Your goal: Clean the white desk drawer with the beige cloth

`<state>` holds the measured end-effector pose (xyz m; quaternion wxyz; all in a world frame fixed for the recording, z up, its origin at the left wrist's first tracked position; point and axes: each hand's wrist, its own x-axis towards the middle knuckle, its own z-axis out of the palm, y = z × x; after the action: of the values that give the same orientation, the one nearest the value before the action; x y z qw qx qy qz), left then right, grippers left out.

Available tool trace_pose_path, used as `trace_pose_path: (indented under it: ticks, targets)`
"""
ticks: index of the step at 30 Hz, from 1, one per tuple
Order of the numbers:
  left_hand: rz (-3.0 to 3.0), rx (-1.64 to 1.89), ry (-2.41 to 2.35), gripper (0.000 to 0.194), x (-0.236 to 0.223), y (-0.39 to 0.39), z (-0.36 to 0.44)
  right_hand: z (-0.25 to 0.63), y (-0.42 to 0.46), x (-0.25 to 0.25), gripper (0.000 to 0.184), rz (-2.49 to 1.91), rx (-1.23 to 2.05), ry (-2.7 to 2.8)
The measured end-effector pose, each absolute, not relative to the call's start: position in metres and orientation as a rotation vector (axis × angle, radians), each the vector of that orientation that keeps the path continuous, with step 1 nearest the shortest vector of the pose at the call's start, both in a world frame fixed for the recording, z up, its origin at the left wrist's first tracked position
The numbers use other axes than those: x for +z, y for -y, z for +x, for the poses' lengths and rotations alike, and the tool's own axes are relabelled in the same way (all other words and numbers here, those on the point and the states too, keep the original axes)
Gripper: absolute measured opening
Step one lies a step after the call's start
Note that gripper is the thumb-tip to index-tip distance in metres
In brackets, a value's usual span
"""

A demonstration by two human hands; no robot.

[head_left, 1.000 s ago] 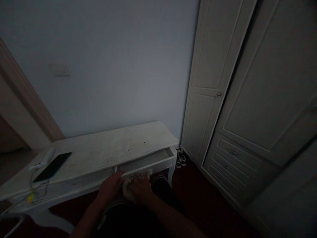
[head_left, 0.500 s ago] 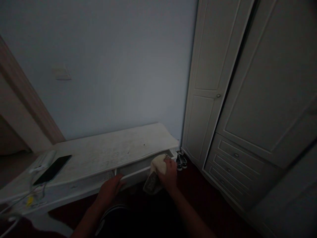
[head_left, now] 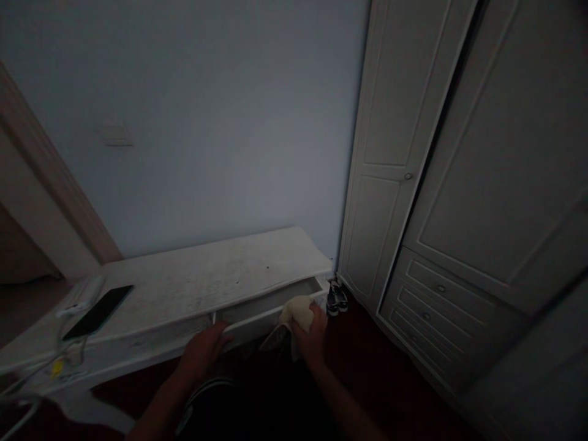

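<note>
A narrow white table point(head_left: 257, 254) stands against the wall with one drawer point(head_left: 255, 308) pulled out at its right end. At the left end of the drawer front is my left hand point(head_left: 205, 346), its fingers curled over the top edge. My right hand point(head_left: 313, 332) is closed around a cream cloth point(head_left: 297, 309), pressed on the drawer's front edge near the right corner. Part of the cloth hangs down in front of the drawer. The visible inside of the drawer is pale, and its lower part is hidden by the front panel.
A dark phone point(head_left: 98, 312) and a white power strip point(head_left: 82, 293) with cables lie on the table's left end. Black-and-white shoes point(head_left: 337, 298) stand on the dark red floor by the table's right end. A white wardrobe point(head_left: 381, 226) with drawers rises at the right.
My right hand has moved the cloth from the inside right corner of the drawer down onto its front edge. My left hand has stayed on the drawer front.
</note>
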<state>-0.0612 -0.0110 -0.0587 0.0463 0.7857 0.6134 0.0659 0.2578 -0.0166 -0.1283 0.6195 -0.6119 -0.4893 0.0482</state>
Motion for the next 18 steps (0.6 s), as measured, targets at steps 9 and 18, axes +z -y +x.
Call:
trace_pose_path:
  ticks: [9, 18]
  targets:
    - [2.366, 0.211, -1.848, 0.033, -0.050, 0.013, -0.058, 0.275, 0.005, -0.114, 0.055, -1.528, 0.053, 0.837]
    - [2.360, 0.306, -1.806, 0.034, -0.058, 0.013, -0.063, 0.274, 0.015, -0.119, 0.053, -1.483, 0.083, 1.100]
